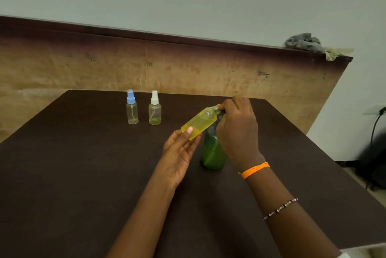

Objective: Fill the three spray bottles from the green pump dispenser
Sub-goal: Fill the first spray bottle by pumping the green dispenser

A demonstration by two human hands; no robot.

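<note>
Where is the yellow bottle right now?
The yellow bottle is mid-table, tilted, held in the left hand, its neck at the right hand over the green pump dispenser.

Yellow bottle (198, 122): uncapped, tilted, neck against the top of the green dispenser (213, 150), which stands upright, part full. Blue-capped bottle (132, 107) and white-capped bottle (154, 108): upright, side by side, apart, capped, near far table edge.
</note>
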